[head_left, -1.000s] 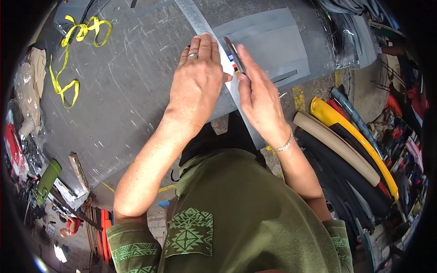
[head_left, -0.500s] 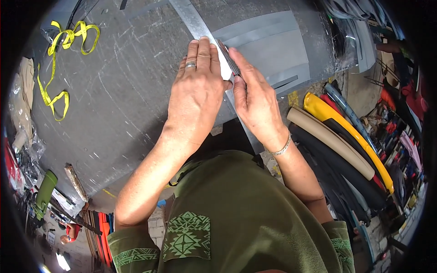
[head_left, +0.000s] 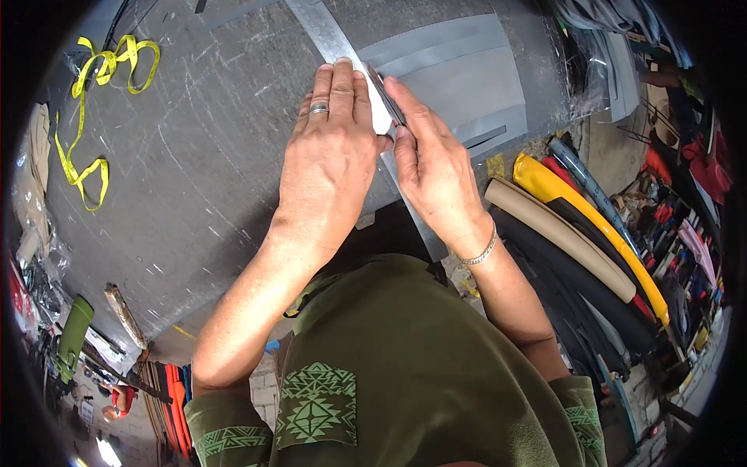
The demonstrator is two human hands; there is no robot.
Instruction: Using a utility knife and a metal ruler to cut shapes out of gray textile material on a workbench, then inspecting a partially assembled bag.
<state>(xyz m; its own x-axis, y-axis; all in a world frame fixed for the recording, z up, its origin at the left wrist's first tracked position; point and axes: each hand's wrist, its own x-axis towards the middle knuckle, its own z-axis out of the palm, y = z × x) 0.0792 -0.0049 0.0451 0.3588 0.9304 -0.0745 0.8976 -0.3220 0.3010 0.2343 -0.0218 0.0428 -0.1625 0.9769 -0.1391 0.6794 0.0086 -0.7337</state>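
Tool is now brought closer along straightedge on table | straightedge is pressed by flat left hand, nothing gripped | tool is pinched in right hand | alignment seems tightened

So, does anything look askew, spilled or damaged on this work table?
The dark tabletop is marked with pale scratches, so it looks worn. The yellow tape measure lies in loose twists on the left, rather than rolled up. I see nothing spilled.

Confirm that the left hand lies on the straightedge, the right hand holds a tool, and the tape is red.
Wrong colour: the head view shows the tape yellow. The left hand lies on the straightedge; the right hand holds a tool.
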